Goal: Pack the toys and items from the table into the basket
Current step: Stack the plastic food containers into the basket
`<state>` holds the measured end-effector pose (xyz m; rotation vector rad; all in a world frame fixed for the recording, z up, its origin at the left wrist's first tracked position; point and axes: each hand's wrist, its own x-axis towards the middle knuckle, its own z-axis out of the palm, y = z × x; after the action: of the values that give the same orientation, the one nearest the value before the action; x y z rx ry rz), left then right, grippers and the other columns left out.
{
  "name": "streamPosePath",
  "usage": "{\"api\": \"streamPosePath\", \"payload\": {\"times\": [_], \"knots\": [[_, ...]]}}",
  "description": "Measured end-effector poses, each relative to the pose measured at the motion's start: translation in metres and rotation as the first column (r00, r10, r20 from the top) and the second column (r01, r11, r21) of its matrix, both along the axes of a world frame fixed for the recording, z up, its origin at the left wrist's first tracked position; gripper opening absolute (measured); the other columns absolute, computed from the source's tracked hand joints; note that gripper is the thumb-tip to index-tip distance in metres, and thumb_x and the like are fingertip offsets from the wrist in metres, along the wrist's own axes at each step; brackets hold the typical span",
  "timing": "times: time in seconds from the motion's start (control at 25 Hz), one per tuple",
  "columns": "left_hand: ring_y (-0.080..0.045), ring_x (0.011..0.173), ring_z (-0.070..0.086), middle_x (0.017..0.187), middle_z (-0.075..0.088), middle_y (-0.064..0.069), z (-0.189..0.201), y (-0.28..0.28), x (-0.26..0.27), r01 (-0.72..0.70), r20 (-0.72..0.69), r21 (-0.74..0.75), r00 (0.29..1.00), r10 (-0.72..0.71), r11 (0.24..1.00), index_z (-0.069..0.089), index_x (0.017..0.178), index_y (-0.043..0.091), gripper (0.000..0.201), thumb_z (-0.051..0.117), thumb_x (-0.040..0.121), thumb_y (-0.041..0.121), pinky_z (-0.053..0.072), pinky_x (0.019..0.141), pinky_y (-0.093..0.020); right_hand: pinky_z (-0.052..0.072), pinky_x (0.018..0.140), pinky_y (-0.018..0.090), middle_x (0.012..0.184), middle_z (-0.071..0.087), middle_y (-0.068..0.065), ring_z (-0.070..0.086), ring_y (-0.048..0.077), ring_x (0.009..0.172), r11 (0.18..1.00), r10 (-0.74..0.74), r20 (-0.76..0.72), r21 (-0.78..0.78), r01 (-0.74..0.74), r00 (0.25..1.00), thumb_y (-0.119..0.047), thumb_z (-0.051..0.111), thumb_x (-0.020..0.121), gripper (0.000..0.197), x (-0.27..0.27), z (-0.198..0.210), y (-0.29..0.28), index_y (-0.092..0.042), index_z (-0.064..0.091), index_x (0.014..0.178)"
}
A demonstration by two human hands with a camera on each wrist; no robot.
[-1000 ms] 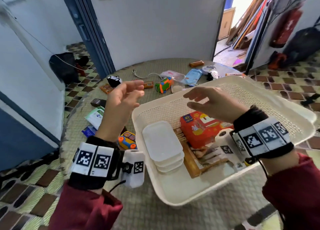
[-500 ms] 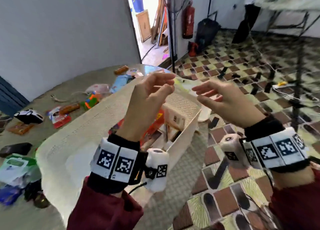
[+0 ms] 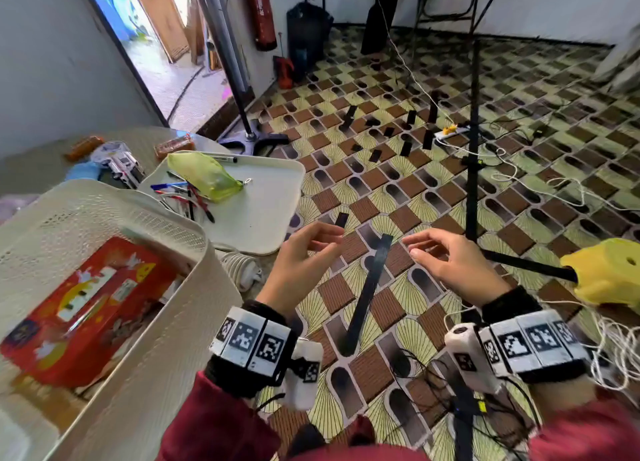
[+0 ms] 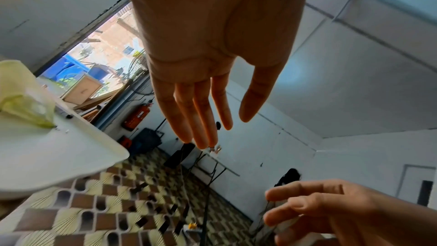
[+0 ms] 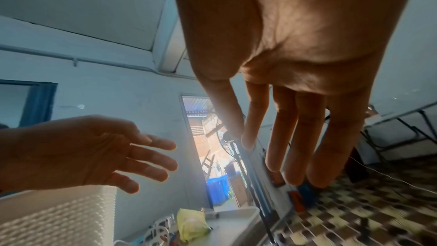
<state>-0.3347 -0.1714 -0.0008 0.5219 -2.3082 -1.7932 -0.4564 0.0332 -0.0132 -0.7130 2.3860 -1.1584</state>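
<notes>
basket point(image 3: 145, 287): white, perforated, near left on the bench point(image 3: 41, 162); holds a red tin point(image 3: 86, 304), so partly packed. tray point(image 3: 263, 197): beside it, far side, carrying a green pouch point(image 3: 204, 176) and pens point(image 3: 180, 197), apparently awaiting packing. left hand point(image 3: 304, 263), right hand point(image 3: 450, 263): raised over the floor right of the basket, fingers loosely spread, holding nothing, likely between picks.

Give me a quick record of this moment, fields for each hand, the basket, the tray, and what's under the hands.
left hand: open, holds nothing
right hand: open, holds nothing
basket: at left, red box inside
tray: beyond the basket, with a yellow-green bag and pens
under the hands: patterned floor, not the table
</notes>
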Motion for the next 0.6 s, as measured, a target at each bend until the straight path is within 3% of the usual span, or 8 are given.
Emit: {"api": "streamPosePath", "payload": {"times": [0.08,0.2,0.32,0.52,0.6], "knots": [[-0.02,0.094,0.062,0.101,0.067,-0.006,-0.02,0.002,-0.014,-0.009,0.079,0.005,0.997,0.008,1.0,0.065,0.102,0.018,0.018,0.058,0.089,0.007,0.052,0.082,-0.026,0.05,0.086,0.026,0.101,0.066,-0.003,0.061,0.011,0.096,0.998,-0.032,0.048,0.055,0.029,0.998,-0.017,0.057,0.092,0.019,-0.019,-0.018,0.014,-0.021,0.063,0.109],[-0.017,0.091,0.063,0.102,0.068,-0.008,-0.044,-0.005,-0.035,-0.025,0.167,0.031,0.986,0.019,0.999,0.064,0.105,0.013,0.017,0.057,0.09,0.007,0.051,0.074,-0.016,0.051,0.088,0.032,0.101,0.066,0.002,0.062,0.016,0.095,0.995,-0.076,0.115,0.076,0.068,0.99,-0.015,0.058,0.091,0.019,-0.045,-0.045,0.023,-0.018,0.064,0.108],[-0.013,0.09,0.062,0.104,0.068,-0.01,-0.065,-0.023,-0.059,-0.038,0.227,0.024,0.973,0.032,0.999,0.064,0.106,0.011,0.018,0.057,0.091,0.006,0.048,0.067,-0.01,0.05,0.084,0.03,0.099,0.065,0.003,0.062,0.018,0.093,0.992,-0.09,0.176,0.106,0.072,0.98,-0.014,0.059,0.091,0.018,-0.071,-0.068,0.02,-0.017,0.064,0.108],[-0.018,0.088,0.06,0.104,0.067,-0.016,-0.088,-0.059,-0.122,-0.106,0.254,0.102,0.964,0.077,0.989,0.064,0.102,0.009,0.016,0.056,0.091,0.0,0.048,0.06,-0.009,0.049,0.086,0.03,0.096,0.064,0.0,0.059,0.016,0.093,0.986,-0.108,0.264,0.153,0.069,0.958,-0.014,0.059,0.09,0.016,-0.14,-0.094,-0.007,-0.019,0.064,0.104],[-0.019,0.089,0.061,0.104,0.067,-0.014,-0.092,-0.077,-0.148,-0.136,0.256,0.109,0.961,0.105,0.985,0.064,0.101,0.01,0.016,0.056,0.091,0.001,0.048,0.058,-0.01,0.047,0.081,0.024,0.093,0.063,-0.001,0.059,0.015,0.09,0.984,-0.111,0.282,0.166,0.066,0.953,-0.012,0.059,0.09,0.016,-0.173,-0.097,-0.025,-0.017,0.063,0.104]]}}
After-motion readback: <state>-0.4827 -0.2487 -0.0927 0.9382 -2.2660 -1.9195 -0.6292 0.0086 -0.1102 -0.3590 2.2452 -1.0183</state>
